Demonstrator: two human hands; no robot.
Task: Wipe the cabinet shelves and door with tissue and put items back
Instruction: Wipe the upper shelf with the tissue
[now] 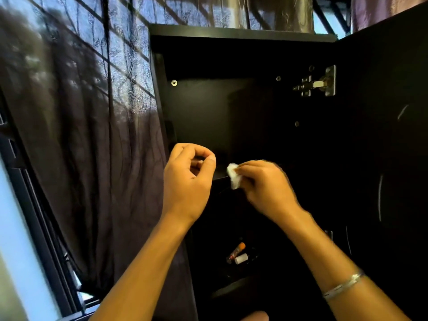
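Far to my left hangs the dark curtain (76, 126) over the window (20, 228), letting in little light. Next comes the cabinet (240, 33), black inside and out, so I must work partly by feel. My left hand (187, 181) is raised in front of the cabinet's left wall, fingers curled in with thumb meeting fingertip; it seems to hold nothing, though something tiny could be pinched there and I cannot tell. Just beside it, my right hand (264, 184) pinches the small white wad of tissue (232, 174) between thumb and fingertips, right at the front edge of the shelf (220, 174).

To wipe well, I think I should open the wad a little so more of it meets the wood, press it flat on the shelf and draw it from the back corner to the front edge in overlapping passes, then turn to a clean face. The hinge (317, 84) and screw heads could snag the tissue, so go lightly there. Below lie small bottles (237, 253). Furthest right stands the open door (393, 112), not yet wiped as far as I can judge.
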